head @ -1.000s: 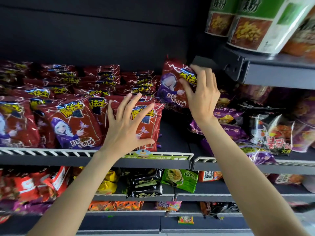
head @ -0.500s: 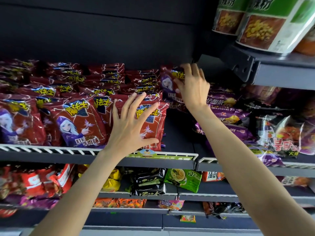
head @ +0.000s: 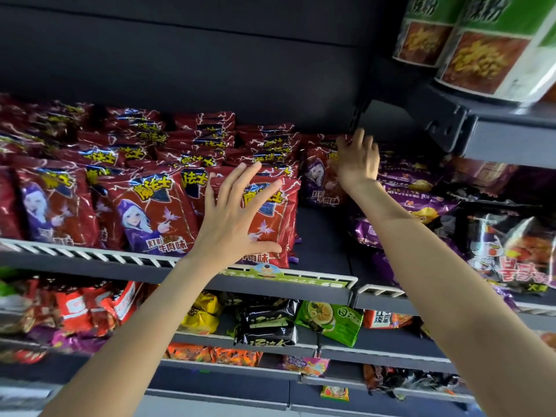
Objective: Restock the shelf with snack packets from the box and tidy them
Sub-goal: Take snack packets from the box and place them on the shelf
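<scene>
Shelf point(head: 90, 257), upper tier: red snack packets stand in upright rows behind the white front rail, with a bare gap at the row's right end beside the purple packets point(head: 415, 188). Left hand point(head: 237, 218), fingers spread and grasping nothing, lies flat on the front red packet point(head: 270, 224), apparently to keep the row from toppling. Right hand point(head: 358, 164) grips the top edge of a red packet at the rear point(head: 319, 182), seemingly to seat it upright; no box in view.

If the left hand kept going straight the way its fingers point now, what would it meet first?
The left hand, fingers spread, already rests on or just in front of the front red packet. Going on, it would press that packet back into the red packets behind; whether it touches yet is unclear.
</scene>
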Demonstrator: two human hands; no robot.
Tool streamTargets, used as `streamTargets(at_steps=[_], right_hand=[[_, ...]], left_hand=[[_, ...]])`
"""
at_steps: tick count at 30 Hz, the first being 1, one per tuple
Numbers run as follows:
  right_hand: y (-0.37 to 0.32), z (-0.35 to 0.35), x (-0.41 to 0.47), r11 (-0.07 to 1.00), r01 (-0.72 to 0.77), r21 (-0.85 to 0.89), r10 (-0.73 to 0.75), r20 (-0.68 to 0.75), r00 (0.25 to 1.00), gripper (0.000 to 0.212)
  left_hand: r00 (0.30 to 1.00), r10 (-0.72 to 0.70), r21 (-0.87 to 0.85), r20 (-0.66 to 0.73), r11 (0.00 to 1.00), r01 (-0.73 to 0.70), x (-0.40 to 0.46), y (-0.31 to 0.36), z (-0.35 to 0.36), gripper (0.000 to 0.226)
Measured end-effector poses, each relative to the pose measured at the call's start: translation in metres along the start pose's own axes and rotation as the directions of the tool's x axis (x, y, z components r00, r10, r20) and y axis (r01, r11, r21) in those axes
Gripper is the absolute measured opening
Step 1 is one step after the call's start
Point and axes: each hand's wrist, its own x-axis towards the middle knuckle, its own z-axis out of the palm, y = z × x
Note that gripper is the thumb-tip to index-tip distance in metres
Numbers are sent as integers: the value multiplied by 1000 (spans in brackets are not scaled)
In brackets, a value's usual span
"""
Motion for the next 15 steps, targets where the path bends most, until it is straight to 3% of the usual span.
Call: streamTargets(at_steps=[3, 8, 12, 15], right_hand=[[-1, -4, -18, 990, 50, 129, -40, -82, 996, 60], [9, -22, -57, 951, 193, 242, -128, -261, 957, 44], [11, -40, -96, 777, 373, 507, -193, -372, 908, 36], [4, -56, -126, 633, 471, 614, -212, -449, 868, 34]], left_hand=[[1000, 4, -10, 1, 1000, -4, -1, -4, 1, 109], [999, 6, 14, -32, 1000, -5, -8, -2, 0, 105], [998, -7, 24, -60, 1000, 9, -15, 8, -4, 107], [994, -37, -36, -105, 999, 34, -22, 15, -11, 95]])
